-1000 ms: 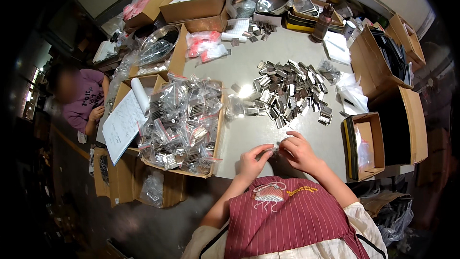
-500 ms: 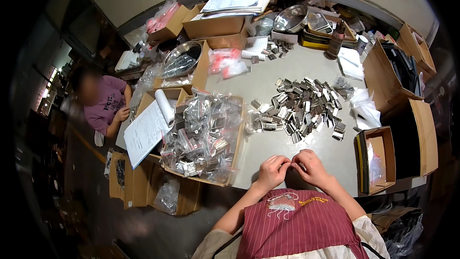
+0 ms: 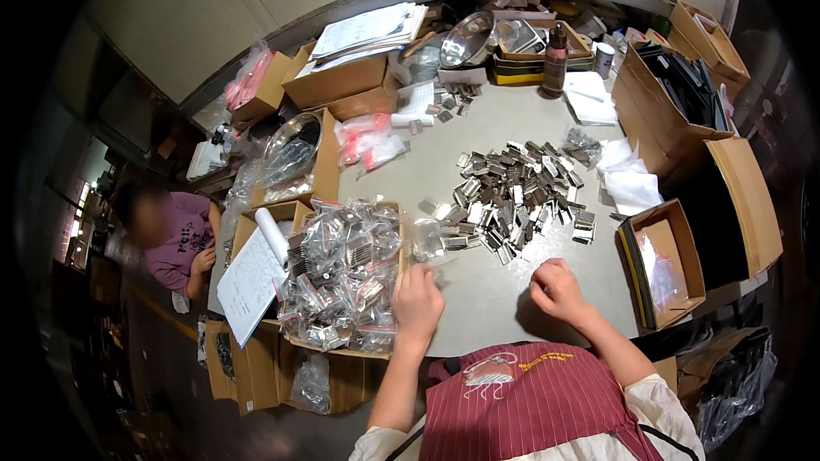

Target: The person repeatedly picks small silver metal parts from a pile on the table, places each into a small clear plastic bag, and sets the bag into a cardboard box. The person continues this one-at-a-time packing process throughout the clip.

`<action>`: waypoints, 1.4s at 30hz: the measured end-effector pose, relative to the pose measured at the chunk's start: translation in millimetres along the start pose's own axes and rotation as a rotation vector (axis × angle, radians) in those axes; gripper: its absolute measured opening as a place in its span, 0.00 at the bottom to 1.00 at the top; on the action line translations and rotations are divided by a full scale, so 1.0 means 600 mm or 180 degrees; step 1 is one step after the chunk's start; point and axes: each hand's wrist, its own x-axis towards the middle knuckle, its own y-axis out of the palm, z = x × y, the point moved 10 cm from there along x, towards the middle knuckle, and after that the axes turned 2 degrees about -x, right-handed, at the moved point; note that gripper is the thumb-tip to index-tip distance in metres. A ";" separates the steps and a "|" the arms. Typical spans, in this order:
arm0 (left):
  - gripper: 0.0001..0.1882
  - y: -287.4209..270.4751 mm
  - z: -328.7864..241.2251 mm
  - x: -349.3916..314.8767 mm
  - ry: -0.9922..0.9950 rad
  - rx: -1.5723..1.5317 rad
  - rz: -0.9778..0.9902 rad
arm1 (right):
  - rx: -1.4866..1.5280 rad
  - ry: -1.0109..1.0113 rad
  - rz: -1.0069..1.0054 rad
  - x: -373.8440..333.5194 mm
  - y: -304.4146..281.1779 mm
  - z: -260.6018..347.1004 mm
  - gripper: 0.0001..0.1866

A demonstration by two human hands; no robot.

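Note:
My left hand (image 3: 418,300) is beside the right edge of a shallow cardboard box (image 3: 401,243) filled with small clear zip bags (image 3: 346,269) of metal pieces. Its fingers are curled, and their tips lie close to a clear plastic bag (image 3: 429,241) on the table. Whether they touch the bag I cannot tell. My right hand (image 3: 557,290) is closed low over the table, and what it holds, if anything, is hidden. Beyond both hands spreads a pile of small silvery and dark metal clips (image 3: 517,196).
A small cardboard box (image 3: 628,277) with plastic bags inside stands on the right. A brown bottle (image 3: 554,64), papers (image 3: 589,98) and a metal bowl (image 3: 467,40) are at the back. On the left are a clipboard-like sheet (image 3: 249,290) and another person (image 3: 175,235).
My hands were together at the table's front edge and are now apart. My left hand has moved left to the bag-filled box; the right has shifted slightly right. The view has turned somewhat.

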 end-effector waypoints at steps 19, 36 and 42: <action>0.28 0.241 0.055 -0.048 0.0498 0.2975 0.1795 | -0.1709 -0.1274 0.0867 0.207 0.267 0.015 0.30; 0.31 0.280 0.129 0.185 -0.0544 0.1327 0.0815 | -0.1116 -0.0079 0.0576 0.063 0.022 -0.092 0.28; 0.35 0.342 0.026 0.144 -0.0078 0.1444 0.1408 | -0.0509 0.0751 -0.1087 -0.078 -0.247 -0.172 0.13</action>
